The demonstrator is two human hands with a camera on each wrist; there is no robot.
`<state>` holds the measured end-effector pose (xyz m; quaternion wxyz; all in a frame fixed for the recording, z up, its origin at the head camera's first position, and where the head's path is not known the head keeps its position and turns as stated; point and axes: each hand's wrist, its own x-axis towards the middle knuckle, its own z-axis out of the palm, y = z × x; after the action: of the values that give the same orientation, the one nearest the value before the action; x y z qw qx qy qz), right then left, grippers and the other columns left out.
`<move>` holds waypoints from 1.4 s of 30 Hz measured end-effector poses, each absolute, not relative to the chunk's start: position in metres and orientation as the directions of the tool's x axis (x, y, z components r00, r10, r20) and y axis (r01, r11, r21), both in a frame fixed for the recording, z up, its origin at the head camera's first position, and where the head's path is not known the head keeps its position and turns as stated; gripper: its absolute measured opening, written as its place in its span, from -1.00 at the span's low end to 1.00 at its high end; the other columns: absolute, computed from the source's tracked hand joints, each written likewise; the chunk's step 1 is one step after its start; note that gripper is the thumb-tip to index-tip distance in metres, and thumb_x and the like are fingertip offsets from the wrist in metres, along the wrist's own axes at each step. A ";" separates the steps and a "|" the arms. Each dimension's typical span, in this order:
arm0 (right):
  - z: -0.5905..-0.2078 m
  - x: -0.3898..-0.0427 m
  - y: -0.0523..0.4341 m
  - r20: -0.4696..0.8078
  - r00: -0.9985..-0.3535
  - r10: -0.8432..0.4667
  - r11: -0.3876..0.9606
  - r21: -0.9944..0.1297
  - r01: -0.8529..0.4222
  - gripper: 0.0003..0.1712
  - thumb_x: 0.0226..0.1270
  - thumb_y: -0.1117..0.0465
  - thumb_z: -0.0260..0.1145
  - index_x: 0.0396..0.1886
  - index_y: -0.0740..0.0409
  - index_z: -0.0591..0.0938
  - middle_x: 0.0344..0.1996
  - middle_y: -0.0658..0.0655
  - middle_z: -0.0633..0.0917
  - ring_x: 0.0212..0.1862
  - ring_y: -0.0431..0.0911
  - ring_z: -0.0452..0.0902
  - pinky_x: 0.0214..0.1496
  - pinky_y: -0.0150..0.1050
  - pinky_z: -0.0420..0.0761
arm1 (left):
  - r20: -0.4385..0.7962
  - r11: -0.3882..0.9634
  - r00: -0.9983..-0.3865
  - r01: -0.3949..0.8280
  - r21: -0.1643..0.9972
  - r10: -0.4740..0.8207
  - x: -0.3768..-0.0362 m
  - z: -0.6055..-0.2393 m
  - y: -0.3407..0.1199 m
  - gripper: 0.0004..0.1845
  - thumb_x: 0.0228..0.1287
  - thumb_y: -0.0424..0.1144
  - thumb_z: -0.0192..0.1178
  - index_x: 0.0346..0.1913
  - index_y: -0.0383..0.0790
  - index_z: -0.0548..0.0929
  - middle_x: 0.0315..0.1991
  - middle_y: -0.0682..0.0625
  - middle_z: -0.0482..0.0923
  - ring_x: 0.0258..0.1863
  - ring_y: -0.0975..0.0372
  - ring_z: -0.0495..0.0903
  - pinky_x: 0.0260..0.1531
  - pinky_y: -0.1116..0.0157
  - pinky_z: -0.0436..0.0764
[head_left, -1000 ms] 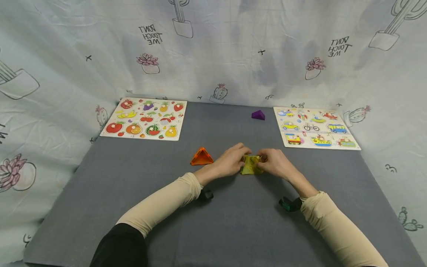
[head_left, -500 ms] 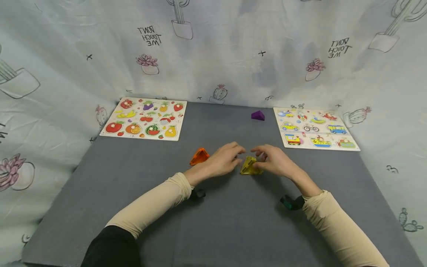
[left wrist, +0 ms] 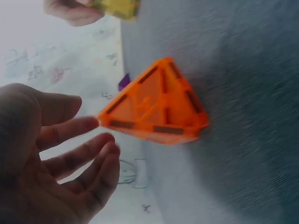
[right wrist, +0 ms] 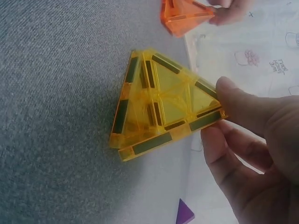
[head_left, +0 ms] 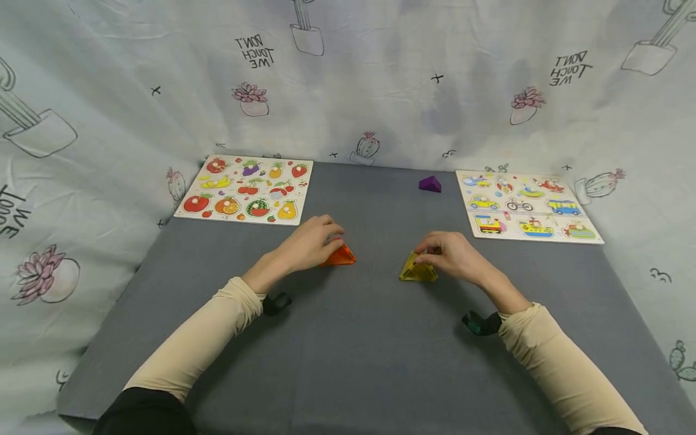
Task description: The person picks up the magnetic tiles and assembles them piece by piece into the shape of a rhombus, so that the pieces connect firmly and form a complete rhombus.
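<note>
Yellow pyramid stands on the grey counter near its middle, slightly toward the right edge; our right hand pinches its top corner, thumb on one translucent face, fingers curled behind. Orange pyramid sits well apart from it toward the left edge; our left hand touches its far corner with fingertips, fingers relaxed and spread, not closed round it.

Both pieces appear built from flat triangular tiles with dark strips along the edges. We judge them light, stiff in each panel, but weak at the seams: a squeeze across two faces could fold them open. Smooth plastic, likely slippery. Best hold is at a corner or along an edge frame, light pressure only.

Purple pyramid rests near the far edge. Fruit puzzle board occupies the far left corner, vehicle puzzle board the far right corner.
</note>
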<state>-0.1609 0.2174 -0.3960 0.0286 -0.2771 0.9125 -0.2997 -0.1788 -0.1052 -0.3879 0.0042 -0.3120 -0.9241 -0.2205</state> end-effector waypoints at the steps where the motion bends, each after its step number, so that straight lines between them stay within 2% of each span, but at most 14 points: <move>1: -0.396 -0.161 0.218 0.119 -0.847 -0.519 0.668 -0.562 -0.488 -0.90 0.20 0.25 0.44 -0.29 0.14 0.77 -0.25 0.05 0.76 -0.29 -0.21 0.61 -0.30 -0.39 0.57 | 0.136 0.700 -0.800 0.582 0.414 0.584 -0.179 -0.390 -0.106 -0.70 0.40 -0.23 0.16 0.08 -0.31 0.67 -0.06 -0.13 0.61 -0.15 0.10 0.56 -0.14 0.18 0.56; 6: -0.398 -0.160 0.218 0.150 -0.861 -0.487 0.679 -0.555 -0.481 -0.92 0.20 0.24 0.45 -0.33 0.14 0.76 -0.32 0.04 0.76 -0.34 -0.22 0.59 -0.33 -0.38 0.57 | 0.187 0.670 -0.786 0.605 0.431 0.589 -0.180 -0.399 -0.107 -0.76 0.38 -0.32 0.18 0.01 -0.32 0.71 -0.14 -0.13 0.63 -0.19 0.12 0.60 -0.17 0.20 0.61; 9: -0.401 -0.159 0.218 0.171 -0.874 -0.455 0.689 -0.554 -0.467 -0.94 0.23 0.25 0.41 -0.33 0.15 0.75 -0.37 0.06 0.75 -0.39 -0.21 0.56 -0.37 -0.38 0.55 | 0.200 0.678 -0.799 0.590 0.439 0.567 -0.180 -0.400 -0.106 -0.79 0.36 -0.35 0.19 -0.05 -0.31 0.73 -0.16 -0.13 0.63 -0.19 0.10 0.61 -0.18 0.18 0.62; 14: -0.404 -0.159 0.218 0.169 -0.918 -0.359 0.731 -0.561 -0.389 -0.94 0.25 0.23 0.41 -0.34 0.12 0.74 -0.39 0.09 0.75 -0.42 -0.18 0.58 -0.44 -0.38 0.54 | 0.170 0.716 -0.837 0.536 0.447 0.520 -0.180 -0.400 -0.105 -0.81 0.34 -0.32 0.20 -0.10 -0.30 0.75 -0.18 -0.13 0.64 -0.21 0.10 0.60 -0.18 0.18 0.61; 19: -0.405 -0.159 0.217 0.135 -0.950 -0.281 0.754 -0.581 -0.305 -0.89 0.24 0.18 0.42 -0.36 0.14 0.72 -0.39 0.14 0.74 -0.47 -0.15 0.59 -0.51 -0.37 0.53 | 0.160 0.747 -0.873 0.480 0.461 0.461 -0.177 -0.399 -0.101 -0.86 0.31 -0.27 0.25 -0.22 -0.26 0.75 -0.31 -0.09 0.63 -0.36 0.17 0.55 -0.35 0.27 0.53; 22: -0.405 -0.159 0.219 0.135 -0.956 -0.262 0.762 -0.579 -0.291 -0.81 0.30 0.11 0.38 -0.32 0.16 0.71 -0.33 0.17 0.72 -0.42 -0.12 0.60 -0.46 -0.33 0.54 | 0.145 0.743 -0.883 0.456 0.489 0.447 -0.175 -0.400 -0.101 -0.84 0.32 -0.20 0.26 -0.24 -0.23 0.73 -0.35 -0.06 0.63 -0.41 0.21 0.52 -0.41 0.33 0.47; 26: -0.406 -0.159 0.230 0.094 -0.961 -0.259 0.783 -0.562 -0.266 -0.74 0.39 0.18 0.20 -0.10 0.22 0.69 -0.15 0.23 0.68 -0.20 0.02 0.56 -0.21 -0.14 0.55 | 0.123 0.735 -0.886 0.443 0.513 0.448 -0.174 -0.402 -0.108 -0.80 0.36 -0.31 0.15 -0.08 -0.28 0.71 -0.24 -0.11 0.62 -0.33 0.17 0.53 -0.32 0.27 0.52; 29: -0.409 -0.160 0.239 0.008 -0.947 -0.322 0.808 -0.518 -0.279 -0.59 0.26 0.31 0.16 0.11 0.29 0.60 0.00 0.31 0.63 -0.04 0.15 0.54 -0.03 0.07 0.54 | 0.071 0.750 -0.872 0.455 0.479 0.484 -0.175 -0.405 -0.116 -0.66 0.29 -0.44 0.14 0.12 -0.34 0.63 -0.06 -0.19 0.59 -0.13 0.06 0.55 -0.11 0.13 0.57; 31: -0.412 -0.160 0.243 -0.042 -0.923 -0.382 0.816 -0.484 -0.315 -0.50 0.18 0.33 0.24 0.17 0.32 0.56 0.03 0.33 0.62 0.01 0.17 0.54 0.03 0.13 0.54 | 0.009 0.758 -0.856 0.463 0.459 0.518 -0.176 -0.409 -0.119 -0.56 0.25 -0.45 0.21 0.21 -0.33 0.56 0.04 -0.23 0.55 0.00 0.00 0.53 0.01 0.07 0.55; 35: -0.419 -0.158 0.245 -0.056 -0.891 -0.450 0.792 -0.485 -0.370 -0.46 0.13 0.26 0.42 0.12 0.36 0.57 -0.07 0.29 0.68 -0.09 0.07 0.60 -0.03 0.04 0.59 | -0.077 0.766 -0.833 0.462 0.448 0.548 -0.178 -0.417 -0.118 -0.46 0.17 -0.29 0.39 0.22 -0.32 0.55 0.08 -0.20 0.54 0.03 0.00 0.51 0.03 0.08 0.52; 38: -0.422 -0.156 0.241 -0.030 -0.891 -0.452 0.775 -0.508 -0.376 -0.49 0.09 0.20 0.51 0.02 0.33 0.61 -0.20 0.20 0.71 -0.19 -0.04 0.60 -0.14 -0.10 0.60 | -0.068 0.757 -0.828 0.472 0.452 0.557 -0.179 -0.421 -0.113 -0.48 0.12 -0.23 0.44 0.14 -0.33 0.59 0.00 -0.17 0.59 -0.06 0.04 0.52 -0.02 0.12 0.51; 42: -0.425 -0.155 0.234 -0.012 -0.894 -0.448 0.766 -0.521 -0.377 -0.51 0.05 0.15 0.55 -0.04 0.26 0.64 -0.27 0.12 0.71 -0.26 -0.12 0.58 -0.22 -0.21 0.58 | -0.041 0.740 -0.822 0.488 0.463 0.568 -0.178 -0.425 -0.104 -0.50 0.09 -0.20 0.46 0.08 -0.32 0.60 -0.07 -0.16 0.62 -0.12 0.08 0.53 -0.05 0.14 0.51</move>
<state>-0.1545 0.2343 -0.4248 0.0680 -0.2201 0.9372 -0.2618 -0.1777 -0.1040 -0.4245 -0.0902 -0.2845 -0.9283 -0.2218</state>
